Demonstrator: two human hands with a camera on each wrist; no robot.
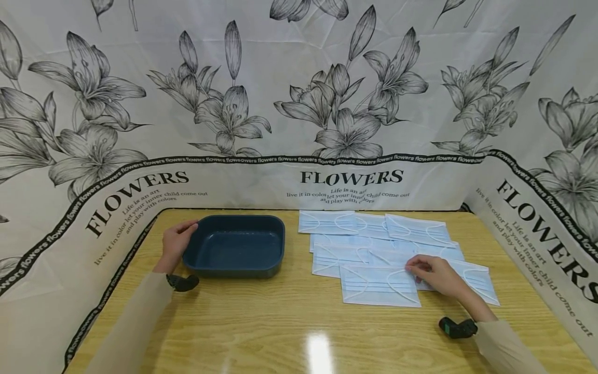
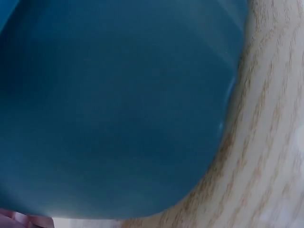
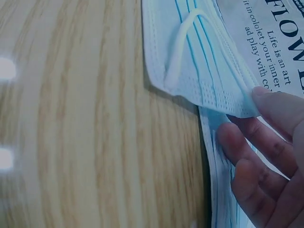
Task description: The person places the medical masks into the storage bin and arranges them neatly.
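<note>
A dark blue rectangular dish [image 1: 233, 270] with rounded corners stands on the left of the table, nothing inside it. My left hand [image 1: 177, 243] grips its left rim near the far corner; only the fingertips [image 2: 28, 221] show in the left wrist view. On the right, several light blue face masks [image 1: 334, 222] lie in overlapping rows. My right hand [image 1: 439, 275] pinches the upper right corner of the nearest face mask [image 1: 374, 285]. In the right wrist view that corner sits between thumb [image 3: 278, 107] and index finger, lifted over another mask [image 3: 218, 180].
The wooden table [image 1: 261, 322] has a bright light reflection near its front. A white curtain [image 1: 252, 187] printed with flowers and lettering stands along the back and both sides. Each wrist carries a black strapped device [image 1: 458, 328].
</note>
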